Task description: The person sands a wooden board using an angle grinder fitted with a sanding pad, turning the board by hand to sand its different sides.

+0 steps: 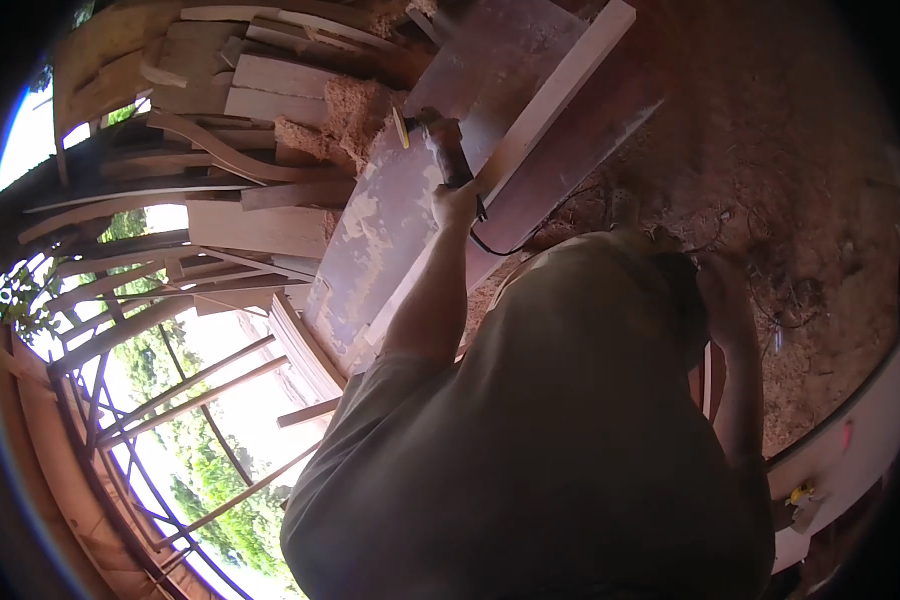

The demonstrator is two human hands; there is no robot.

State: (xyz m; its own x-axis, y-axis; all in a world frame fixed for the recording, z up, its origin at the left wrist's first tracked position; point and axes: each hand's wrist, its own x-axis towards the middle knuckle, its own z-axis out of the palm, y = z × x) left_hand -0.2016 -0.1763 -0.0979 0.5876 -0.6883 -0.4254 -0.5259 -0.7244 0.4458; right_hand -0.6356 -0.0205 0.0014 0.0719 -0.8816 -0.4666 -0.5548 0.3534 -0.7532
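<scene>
Our left grip [455, 205] is wrapped around a grinder [449, 152], which we hold over the bench [360, 235], beside a long beam [560, 95]; its cord [495, 250] trails from the rear. Our right grip [712, 272] is dim, and we cannot tell whether it is clenched.

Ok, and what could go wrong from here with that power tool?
Possibly three things, though whether it is running cannot be told:
1. Only the left hand visibly grips the power tool, so it might twist or kick if the yellow disc catches.
2. The dark cord trails close to the person's body and could snag.
3. Wood shavings are heaped near the disc; stray ones could get flung about.
</scene>
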